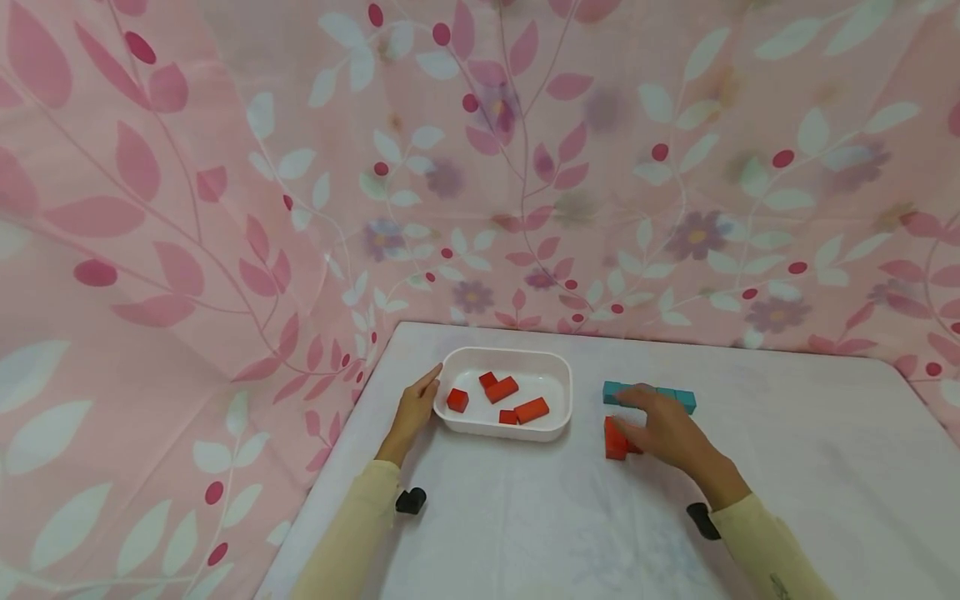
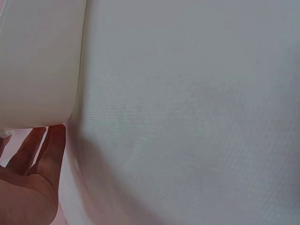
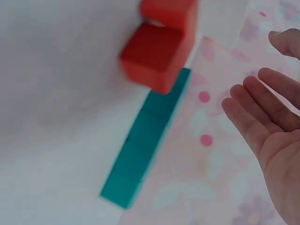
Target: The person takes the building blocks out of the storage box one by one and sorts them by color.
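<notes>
From my end, I see the left grip [image 1: 412,414], a bare hand, left of centre in the head view's lower half, its arm slanting up from the bottom edge. Its fingers lie extended against the left end of the white tray [image 1: 480,428]; it is unclenched, touching without grasping. In the left wrist view I make out the fingertips against the tray at the lower left.

The right grip [image 1: 671,435] reaches in from the lower right, palm down, thumb and fingers spread over the red blocks [image 1: 615,439]. I read it as released: my right wrist view shows straight fingers at the right edge, with a gap between them and the blocks.

Those red blocks sit right of centre in the head view's lower half, one standing in plain sight, another partly hidden behind the thumb. They are flat-faced and plain red, blurred near the top of the right wrist view. Just above them in the head view runs a straight teal row [image 1: 681,399] of blocks set end to end, partly covered by the fingers.

Inside the tray I count five red pieces [image 1: 532,410], three short and two longer, on the white worktop [image 1: 525,517].
</notes>
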`<action>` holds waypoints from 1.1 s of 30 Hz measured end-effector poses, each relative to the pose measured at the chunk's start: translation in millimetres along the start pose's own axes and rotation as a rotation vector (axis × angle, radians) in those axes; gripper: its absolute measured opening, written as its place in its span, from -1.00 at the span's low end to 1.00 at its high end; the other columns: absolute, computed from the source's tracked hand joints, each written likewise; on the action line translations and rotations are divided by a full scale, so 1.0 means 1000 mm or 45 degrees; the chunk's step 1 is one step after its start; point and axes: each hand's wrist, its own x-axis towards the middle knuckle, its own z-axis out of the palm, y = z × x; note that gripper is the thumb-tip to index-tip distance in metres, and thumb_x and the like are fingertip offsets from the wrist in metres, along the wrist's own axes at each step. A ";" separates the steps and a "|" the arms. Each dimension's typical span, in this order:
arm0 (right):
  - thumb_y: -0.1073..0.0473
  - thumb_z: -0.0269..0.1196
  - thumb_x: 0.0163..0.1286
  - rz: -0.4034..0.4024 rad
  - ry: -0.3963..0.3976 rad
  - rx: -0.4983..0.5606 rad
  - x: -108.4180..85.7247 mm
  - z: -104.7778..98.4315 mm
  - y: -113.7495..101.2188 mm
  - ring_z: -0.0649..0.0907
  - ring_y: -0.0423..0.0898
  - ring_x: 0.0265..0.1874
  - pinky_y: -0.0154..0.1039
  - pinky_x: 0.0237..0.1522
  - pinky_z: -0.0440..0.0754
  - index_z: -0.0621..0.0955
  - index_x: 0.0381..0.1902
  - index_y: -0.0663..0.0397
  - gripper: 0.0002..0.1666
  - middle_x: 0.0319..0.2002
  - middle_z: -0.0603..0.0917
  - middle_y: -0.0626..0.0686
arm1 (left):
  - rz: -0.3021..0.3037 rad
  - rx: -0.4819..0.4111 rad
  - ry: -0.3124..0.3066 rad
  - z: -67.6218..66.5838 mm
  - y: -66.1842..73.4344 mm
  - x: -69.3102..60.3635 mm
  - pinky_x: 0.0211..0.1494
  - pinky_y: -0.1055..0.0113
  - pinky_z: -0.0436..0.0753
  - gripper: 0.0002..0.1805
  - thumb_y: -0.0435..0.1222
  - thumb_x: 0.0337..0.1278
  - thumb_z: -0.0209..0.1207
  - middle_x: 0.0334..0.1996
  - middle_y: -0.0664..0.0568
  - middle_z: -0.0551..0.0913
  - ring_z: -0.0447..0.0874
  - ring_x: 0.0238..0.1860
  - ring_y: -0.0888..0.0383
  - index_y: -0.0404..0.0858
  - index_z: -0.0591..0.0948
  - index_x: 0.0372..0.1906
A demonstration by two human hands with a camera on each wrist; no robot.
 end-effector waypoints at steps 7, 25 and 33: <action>0.01 0.44 0.19 -0.152 0.020 -0.008 0.036 0.006 -0.036 0.60 0.08 0.05 0.06 -0.01 0.64 0.65 0.09 0.07 -0.47 0.04 0.65 0.08 | -0.004 0.000 0.012 0.001 -0.003 0.002 0.45 0.02 0.18 -0.56 -0.21 0.47 0.00 0.38 -0.05 0.36 0.19 0.44 -0.03 -0.02 0.45 0.38; -0.03 0.48 0.12 0.003 -0.184 -0.139 0.085 0.078 -0.079 0.58 -0.07 -0.42 -0.25 -0.35 0.67 0.69 -0.17 0.25 -0.52 -0.40 0.66 0.07 | -0.013 0.030 0.010 0.001 0.002 0.000 0.45 0.03 0.19 -0.56 -0.21 0.48 -0.01 0.39 -0.02 0.36 0.19 0.44 -0.01 -0.02 0.43 0.39; -0.10 0.48 0.08 0.180 -0.272 -0.242 0.092 0.086 -0.091 0.46 -0.09 -0.64 -0.31 -0.60 0.42 0.51 -0.54 0.08 -0.55 -0.69 0.47 0.02 | -0.009 0.019 0.011 0.001 0.003 -0.002 0.45 0.03 0.19 -0.56 -0.20 0.49 -0.03 0.39 -0.02 0.35 0.18 0.44 0.00 -0.01 0.43 0.39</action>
